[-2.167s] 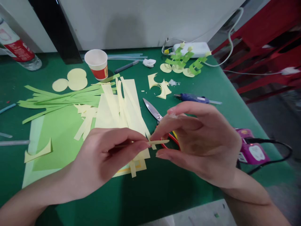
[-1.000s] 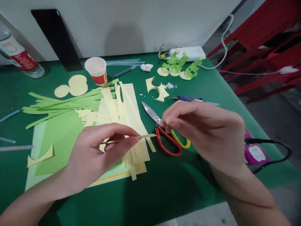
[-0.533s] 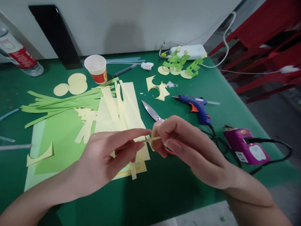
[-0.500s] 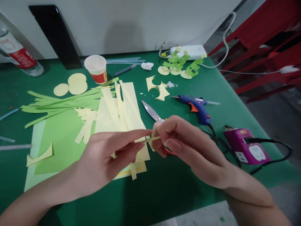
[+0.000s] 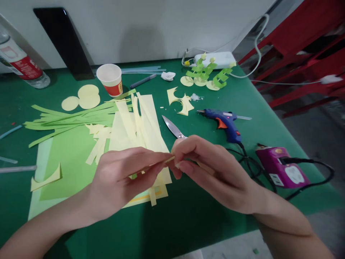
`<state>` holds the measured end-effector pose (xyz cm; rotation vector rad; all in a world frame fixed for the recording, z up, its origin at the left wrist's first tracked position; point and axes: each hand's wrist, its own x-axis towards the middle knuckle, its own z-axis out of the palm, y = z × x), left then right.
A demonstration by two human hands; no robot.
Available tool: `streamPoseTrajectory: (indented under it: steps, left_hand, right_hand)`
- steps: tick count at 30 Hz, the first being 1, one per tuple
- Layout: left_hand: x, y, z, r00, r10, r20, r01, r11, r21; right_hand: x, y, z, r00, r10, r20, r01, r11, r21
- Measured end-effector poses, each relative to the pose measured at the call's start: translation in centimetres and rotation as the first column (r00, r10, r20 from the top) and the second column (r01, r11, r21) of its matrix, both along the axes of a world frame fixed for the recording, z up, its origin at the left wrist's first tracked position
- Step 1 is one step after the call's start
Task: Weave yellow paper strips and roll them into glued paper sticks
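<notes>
My left hand (image 5: 126,176) pinches a thin pale yellow paper strip (image 5: 169,159) between thumb and fingers, above the green table (image 5: 188,216). My right hand (image 5: 212,169) pinches the strip's right end, fingertips touching those of the left hand. Most of the strip is hidden by the fingers. Beneath the hands lie a fan of yellow paper strips (image 5: 140,122) and scissors (image 5: 174,127), whose handles are covered by my right hand.
Green strips (image 5: 67,118) and a green sheet (image 5: 67,158) lie at left. A paper cup (image 5: 110,79), yellow discs (image 5: 81,99) and a bottle (image 5: 21,63) stand further back. A blue glue gun (image 5: 225,122), purple power strip (image 5: 280,167) and green paper figures (image 5: 207,73) are at right.
My right hand had left the strip and hovered over the scissors; it came back and now pinches the strip's end, closing up against the left hand. The exposed strip has grown shorter.
</notes>
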<state>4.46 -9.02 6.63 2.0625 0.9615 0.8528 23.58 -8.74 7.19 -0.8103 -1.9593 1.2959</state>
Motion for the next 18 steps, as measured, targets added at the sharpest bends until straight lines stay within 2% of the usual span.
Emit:
streamPoseTrajectory:
  steps: [2, 5, 7, 10, 12, 13, 15, 16, 18]
  left_hand:
    - [0.1, 0.1, -0.1, 0.999, 0.032, 0.007, -0.032, 0.999, 0.031]
    - [0.2, 0.4, -0.2, 0.993, 0.109, 0.033, -0.110, 0.994, 0.006]
    - [0.2, 0.8, -0.2, 0.988, 0.144, 0.045, -0.140, 0.987, -0.083]
    - [0.2, 1.7, -0.9, 0.978, 0.180, 0.107, -0.141, 0.945, -0.295]
    - [0.3, 2.3, -2.0, 0.956, 0.213, 0.201, -0.090, 0.867, -0.491]
    - [0.5, 2.6, -2.7, 0.941, 0.233, 0.246, -0.042, 0.801, -0.597]
    - [0.8, 3.1, -4.3, 0.910, 0.312, 0.274, 0.018, 0.629, -0.777]
    - [0.9, 3.3, -5.0, 0.907, 0.327, 0.266, 0.020, 0.598, -0.802]
    - [1.2, 3.6, -6.3, 0.903, 0.338, 0.264, 0.028, 0.568, -0.823]
  right_hand:
    - [0.0, 0.0, -0.3, 0.999, 0.007, -0.048, -0.009, 0.999, -0.037]
    - [0.0, 0.2, -1.0, 0.984, -0.018, -0.177, -0.015, 0.982, -0.186]
    - [0.0, 0.7, -1.4, 0.960, -0.067, -0.271, -0.025, 0.946, -0.324]
    - [0.0, 1.7, -1.9, 0.921, -0.183, -0.343, -0.023, 0.855, -0.517]
    - [0.1, 2.7, -2.0, 0.898, -0.261, -0.353, 0.000, 0.803, -0.595]
    - [0.1, 3.1, -2.1, 0.886, -0.295, -0.359, 0.012, 0.786, -0.618]
    - [0.3, 4.1, -2.3, 0.864, -0.348, -0.364, 0.036, 0.763, -0.645]
    - [0.5, 4.6, -2.3, 0.858, -0.366, -0.361, 0.048, 0.756, -0.652]
    - [0.9, 5.4, -2.5, 0.856, -0.388, -0.343, 0.079, 0.753, -0.653]
